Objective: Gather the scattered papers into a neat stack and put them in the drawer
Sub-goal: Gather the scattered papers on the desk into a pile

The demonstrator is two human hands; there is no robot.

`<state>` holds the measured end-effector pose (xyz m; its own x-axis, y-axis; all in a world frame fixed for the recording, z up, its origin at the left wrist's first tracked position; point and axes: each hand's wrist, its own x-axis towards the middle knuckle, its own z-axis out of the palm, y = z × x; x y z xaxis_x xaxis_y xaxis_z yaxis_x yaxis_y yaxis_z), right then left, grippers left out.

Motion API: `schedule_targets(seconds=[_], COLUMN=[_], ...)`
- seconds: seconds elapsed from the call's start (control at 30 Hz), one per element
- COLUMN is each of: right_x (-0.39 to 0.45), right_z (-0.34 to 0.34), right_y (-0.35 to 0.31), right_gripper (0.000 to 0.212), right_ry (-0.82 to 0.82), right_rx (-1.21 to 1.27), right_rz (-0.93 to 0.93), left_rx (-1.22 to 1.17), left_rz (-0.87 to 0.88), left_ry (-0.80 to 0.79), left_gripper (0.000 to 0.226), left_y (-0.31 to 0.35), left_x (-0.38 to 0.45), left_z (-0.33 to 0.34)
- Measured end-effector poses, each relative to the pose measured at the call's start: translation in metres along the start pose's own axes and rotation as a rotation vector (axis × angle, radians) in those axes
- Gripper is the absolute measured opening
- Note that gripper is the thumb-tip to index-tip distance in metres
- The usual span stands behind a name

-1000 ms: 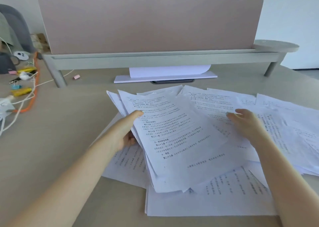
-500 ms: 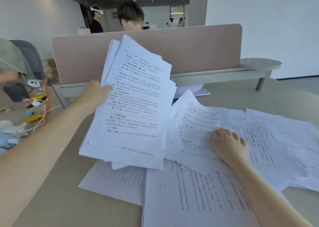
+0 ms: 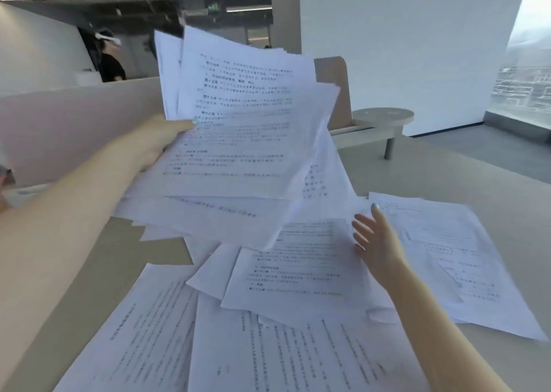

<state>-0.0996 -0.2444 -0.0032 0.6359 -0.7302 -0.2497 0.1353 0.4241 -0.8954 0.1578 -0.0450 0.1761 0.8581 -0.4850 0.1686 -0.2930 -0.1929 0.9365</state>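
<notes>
My left hand point(image 3: 155, 144) grips a thick, uneven bundle of printed papers point(image 3: 238, 141) by its left edge and holds it raised and tilted above the desk. Several loose printed sheets point(image 3: 298, 275) lie overlapping on the beige desk point(image 3: 465, 180) beneath it, with more sheets at the right point(image 3: 447, 257) and at the front point(image 3: 268, 359). My right hand point(image 3: 375, 242) hovers over the loose sheets, fingers spread, holding nothing. No drawer is in view.
A pinkish divider panel point(image 3: 74, 123) stands along the back of the desk, with a low grey shelf ending in a round disc point(image 3: 383, 115) at the right. A person point(image 3: 108, 60) wearing a headset stands beyond the panel. A window is at the far right.
My left hand has lifted the bundle higher and farther right off the desk. My right hand has come off the sheets and moved right, fingers spread. The view has tilted up and right.
</notes>
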Motion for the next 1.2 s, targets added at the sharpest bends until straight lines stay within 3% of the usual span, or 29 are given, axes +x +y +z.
schedule_targets(seconds=[0.1,0.2,0.27,0.3,0.37,0.43,0.57,0.67,0.8,0.9,0.97,1.1,1.2], right_x=[0.009,0.011,0.010,0.010,0.013,0.012,0.009,0.007,0.003,-0.002,-0.005,-0.007,-0.009], right_z=[-0.020,-0.021,-0.013,-0.009,-0.006,0.000,0.008,0.008,0.014,0.021,0.023,0.023,0.024], right_y=[-0.007,-0.005,-0.004,-0.003,0.002,0.005,0.010,0.012,0.018,0.023,0.025,0.024,0.024], right_gripper=[0.061,0.050,0.039,0.041,0.067,0.082,0.049,0.046,0.043,0.035,0.040,0.065,0.071], right_ry=[0.012,-0.027,-0.022,0.009,0.063,0.051,0.040,0.053,0.049,0.020,0.002,0.010,-0.011], right_rx=[0.170,0.094,-0.008,-0.070,-0.184,-0.261,-0.311,-0.320,-0.371,-0.417,-0.448,-0.417,-0.398], right_rz=[0.111,0.111,0.069,0.048,0.019,0.012,-0.037,-0.084,-0.138,-0.194,-0.210,-0.196,-0.179], left_rx=[0.116,0.269,0.413,0.466,0.487,0.428,0.079,-0.021,0.057,0.255,0.328,0.181,-0.084], left_rz=[-0.098,-0.257,-0.365,-0.369,-0.361,-0.405,-0.482,-0.529,-0.439,-0.151,-0.014,-0.049,-0.151], left_ry=[-0.175,-0.253,-0.294,-0.297,-0.283,-0.270,-0.354,-0.358,-0.315,-0.304,-0.300,-0.168,-0.012], left_gripper=[0.021,0.028,0.055,0.064,0.068,0.060,0.019,0.023,0.041,0.012,0.014,0.010,0.026], left_y=[-0.054,-0.102,-0.122,-0.129,-0.136,-0.140,-0.136,-0.141,-0.143,-0.138,-0.138,-0.131,-0.131], left_x=[-0.007,-0.012,-0.020,-0.024,-0.020,-0.008,-0.012,-0.015,-0.031,-0.057,-0.072,-0.092,-0.104], left_z=[0.047,0.088,0.107,0.113,0.116,0.113,0.110,0.106,0.100,0.101,0.102,0.079,0.045])
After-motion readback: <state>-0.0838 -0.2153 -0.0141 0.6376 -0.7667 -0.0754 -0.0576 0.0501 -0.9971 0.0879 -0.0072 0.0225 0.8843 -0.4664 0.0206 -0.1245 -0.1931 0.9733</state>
